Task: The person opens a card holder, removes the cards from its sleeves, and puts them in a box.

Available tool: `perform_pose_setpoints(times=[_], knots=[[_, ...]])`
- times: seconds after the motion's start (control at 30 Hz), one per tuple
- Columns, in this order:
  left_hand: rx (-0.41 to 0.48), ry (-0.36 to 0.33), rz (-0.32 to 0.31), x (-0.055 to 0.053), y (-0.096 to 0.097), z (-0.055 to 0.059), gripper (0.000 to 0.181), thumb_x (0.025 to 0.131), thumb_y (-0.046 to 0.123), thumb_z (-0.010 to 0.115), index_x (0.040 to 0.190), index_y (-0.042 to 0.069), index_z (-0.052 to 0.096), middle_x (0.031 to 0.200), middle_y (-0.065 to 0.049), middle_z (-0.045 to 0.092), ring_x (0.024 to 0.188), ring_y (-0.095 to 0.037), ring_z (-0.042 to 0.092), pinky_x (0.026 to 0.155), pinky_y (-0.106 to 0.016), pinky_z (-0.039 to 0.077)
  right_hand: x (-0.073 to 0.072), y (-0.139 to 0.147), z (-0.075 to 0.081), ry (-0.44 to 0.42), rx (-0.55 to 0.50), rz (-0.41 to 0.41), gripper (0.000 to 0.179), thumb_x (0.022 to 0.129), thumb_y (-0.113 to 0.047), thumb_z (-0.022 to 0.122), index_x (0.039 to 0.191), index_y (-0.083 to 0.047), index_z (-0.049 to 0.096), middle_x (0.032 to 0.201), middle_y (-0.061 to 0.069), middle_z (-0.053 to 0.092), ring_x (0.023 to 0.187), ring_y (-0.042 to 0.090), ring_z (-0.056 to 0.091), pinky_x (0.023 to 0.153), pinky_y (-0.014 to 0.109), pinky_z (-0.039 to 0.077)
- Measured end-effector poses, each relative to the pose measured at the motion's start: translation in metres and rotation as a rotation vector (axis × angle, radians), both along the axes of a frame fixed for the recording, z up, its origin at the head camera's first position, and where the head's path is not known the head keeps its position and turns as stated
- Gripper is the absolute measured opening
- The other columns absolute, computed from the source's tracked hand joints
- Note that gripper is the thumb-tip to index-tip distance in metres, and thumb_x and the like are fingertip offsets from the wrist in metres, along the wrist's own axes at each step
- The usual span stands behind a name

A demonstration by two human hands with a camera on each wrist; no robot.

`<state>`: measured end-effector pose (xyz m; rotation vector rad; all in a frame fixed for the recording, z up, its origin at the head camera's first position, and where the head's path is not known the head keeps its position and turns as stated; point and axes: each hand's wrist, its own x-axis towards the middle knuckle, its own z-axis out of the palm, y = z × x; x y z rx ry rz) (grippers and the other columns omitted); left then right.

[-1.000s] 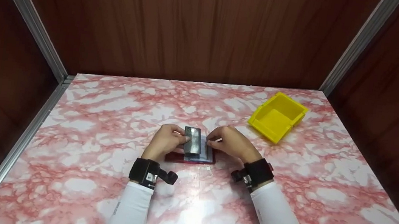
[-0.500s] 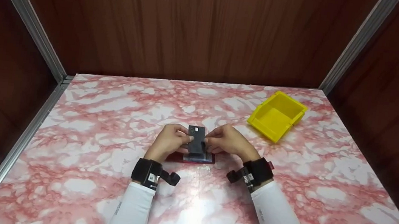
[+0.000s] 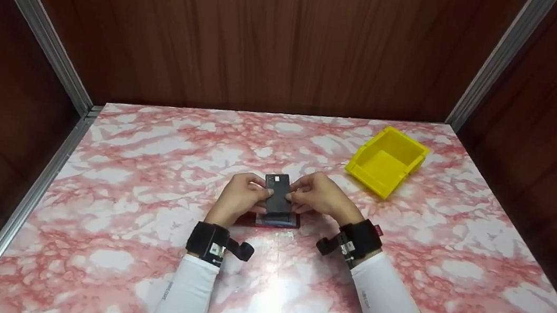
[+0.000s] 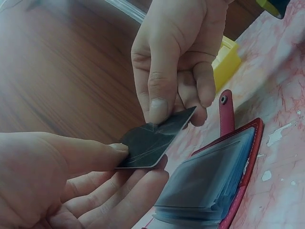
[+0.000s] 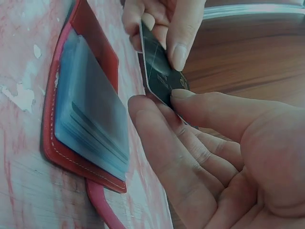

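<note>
On the pink marbled table [image 3: 112,258] a yellow bin [image 3: 385,167] sits at two o'clock from our left hand [image 3: 242,193] and right hand [image 3: 324,196]. They partly block the red card holder [image 5: 100,52], which holds clear sleeves [image 5: 97,102]; above it, thumbs and fingers of both hands pinch the black card [image 3: 278,199], pointing toward twelve.

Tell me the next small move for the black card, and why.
Probably lower the black card toward the clear sleeves: the left hand and right hand both pinch it, and the red holder lies open on the table beneath, apart from the card.
</note>
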<state>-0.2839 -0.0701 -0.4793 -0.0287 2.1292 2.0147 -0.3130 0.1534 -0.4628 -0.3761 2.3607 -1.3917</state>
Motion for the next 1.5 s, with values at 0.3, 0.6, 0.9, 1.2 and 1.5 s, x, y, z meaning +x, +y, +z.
perform_pose_setpoints(times=[0.3,0.6,0.9,1.2,1.5], knots=[[-0.023,0.005,0.023,0.000,-0.003,-0.002,0.018,0.096,-0.002,0.068,0.114,-0.006,0.070,0.085,-0.008,0.074,0.068,-0.015,0.074,0.065,-0.028,0.068,-0.005,0.015,0.008,0.041,-0.027,-0.041,0.024,0.100,-0.007,0.074,0.120,0.008,0.074,0.102,0.016,0.081,0.076,0.011,0.075,0.083,0.041,0.071],[-0.098,0.043,0.022,0.000,-0.004,-0.004,0.017,0.094,-0.002,0.068,0.110,-0.008,0.068,0.081,-0.008,0.071,0.068,-0.016,0.073,0.067,-0.031,0.069,-0.011,0.064,0.022,0.116,-0.064,-0.213,0.032,0.104,-0.010,0.071,0.130,0.008,0.072,0.111,0.021,0.079,0.082,0.007,0.075,0.078,0.024,0.069],[-0.193,0.018,0.012,0.001,-0.005,-0.007,0.014,0.097,0.004,0.074,0.108,-0.003,0.071,0.085,-0.008,0.073,0.073,-0.016,0.073,0.069,-0.030,0.068,-0.009,0.106,0.033,0.144,-0.013,-0.373,0.038,0.106,-0.017,0.070,0.137,0.004,0.070,0.130,0.027,0.074,0.084,0.003,0.074,0.081,0.020,0.066],[-0.231,0.007,-0.019,0.001,-0.005,-0.008,0.019,0.098,0.007,0.075,0.112,-0.004,0.071,0.092,-0.013,0.077,0.076,-0.016,0.075,0.072,-0.030,0.069,-0.012,0.133,0.035,0.225,0.119,-0.489,0.039,0.105,-0.015,0.067,0.141,0.001,0.070,0.126,0.025,0.073,0.091,0.010,0.072,0.075,0.009,0.059],[-0.257,0.014,-0.038,0.002,-0.005,-0.009,0.022,0.098,0.011,0.075,0.115,-0.002,0.071,0.100,-0.018,0.079,0.078,-0.017,0.075,0.073,-0.031,0.069,-0.011,0.140,0.034,0.422,0.252,-0.691,0.034,0.103,-0.015,0.068,0.135,-0.003,0.075,0.127,0.023,0.079,0.111,0.036,0.076,0.090,0.035,0.061]])
